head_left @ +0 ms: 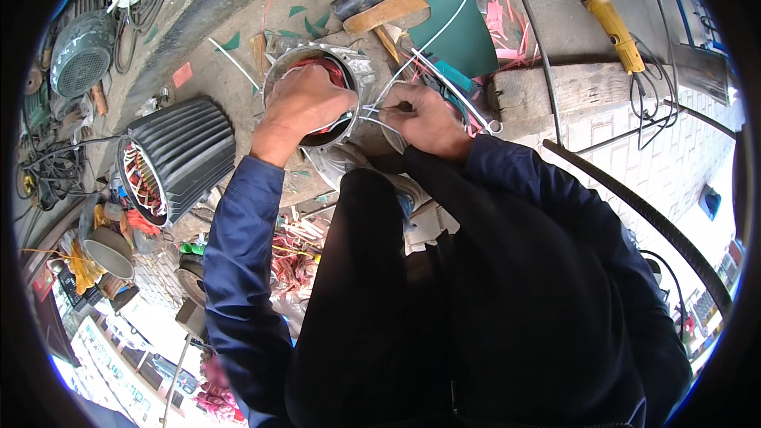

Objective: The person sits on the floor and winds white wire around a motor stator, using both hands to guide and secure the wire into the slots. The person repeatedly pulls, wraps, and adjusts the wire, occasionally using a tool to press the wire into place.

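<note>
An open motor housing of bare metal stands in front of me, with red winding coils inside its round mouth. My left hand reaches over the rim with its fingers curled inward; the fingertips are hidden, so what they grip does not show. Just right of the rim, my right hand is closed in a pinch on thin white wires that run out of the housing.
A dark finned motor with exposed windings lies to the left. Beyond the housing are a mallet and a green sheet. A yellow angle grinder rests at far right, near a wooden beam. Scrap wire lies below.
</note>
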A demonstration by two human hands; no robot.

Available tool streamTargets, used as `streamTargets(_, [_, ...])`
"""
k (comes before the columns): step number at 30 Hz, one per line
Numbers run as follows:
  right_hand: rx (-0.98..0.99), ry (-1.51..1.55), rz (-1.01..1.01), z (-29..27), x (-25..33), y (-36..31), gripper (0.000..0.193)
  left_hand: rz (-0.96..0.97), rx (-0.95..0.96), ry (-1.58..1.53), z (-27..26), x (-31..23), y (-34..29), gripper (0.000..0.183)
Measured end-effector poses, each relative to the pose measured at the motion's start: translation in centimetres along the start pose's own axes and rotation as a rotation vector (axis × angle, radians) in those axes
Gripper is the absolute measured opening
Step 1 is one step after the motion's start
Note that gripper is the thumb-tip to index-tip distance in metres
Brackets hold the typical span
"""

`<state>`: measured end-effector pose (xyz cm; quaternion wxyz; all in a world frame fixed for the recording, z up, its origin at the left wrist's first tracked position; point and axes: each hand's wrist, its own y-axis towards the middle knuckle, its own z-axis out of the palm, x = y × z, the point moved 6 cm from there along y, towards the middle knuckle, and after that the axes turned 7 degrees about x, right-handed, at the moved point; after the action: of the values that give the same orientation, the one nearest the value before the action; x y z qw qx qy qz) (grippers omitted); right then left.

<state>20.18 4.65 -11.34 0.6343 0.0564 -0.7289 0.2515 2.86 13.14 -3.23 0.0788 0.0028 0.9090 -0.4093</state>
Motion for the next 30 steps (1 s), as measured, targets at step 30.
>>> streamTargets(30, [0.19, 0.097, 0.072, -2.0, -1.5, 0.0, 0.006, 0.295, -0.443, -0.15, 4.4, 1.5, -1.5, 0.025])
